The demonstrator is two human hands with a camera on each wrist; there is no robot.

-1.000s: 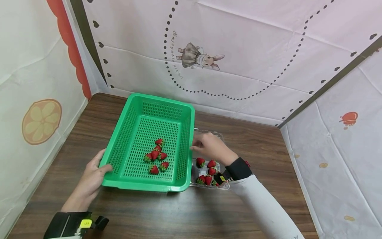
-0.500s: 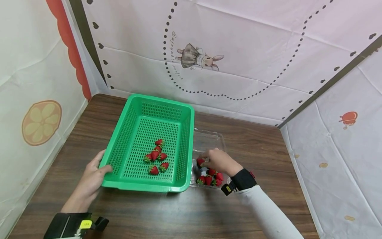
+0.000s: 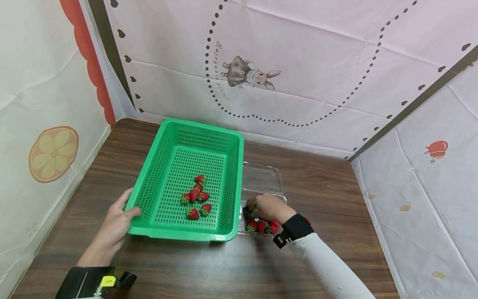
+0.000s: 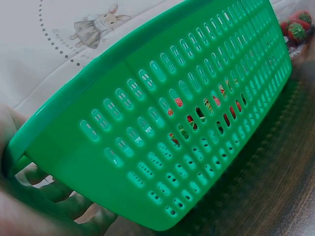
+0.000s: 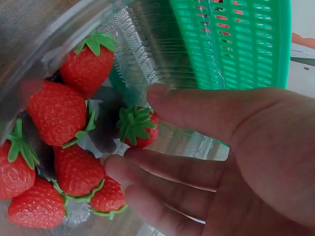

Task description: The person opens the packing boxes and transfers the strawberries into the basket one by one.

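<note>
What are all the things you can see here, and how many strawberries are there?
Basket: one, green with holes, on the table's left half.
Strawberries in the basket: six or seven, red, clustered near the middle of its floor.
Clear tray: one, see-through plastic, right beside the basket.
Strawberries in the tray: at least six, red with green tops, at the near end.
Table: one, dark brown wood.
Wall cloths: pale, printed with a rabbit, dots and an orange slice.
Left hand: grips the basket's near left corner.
Right hand: in the tray, fingers closing round one strawberry.
</note>
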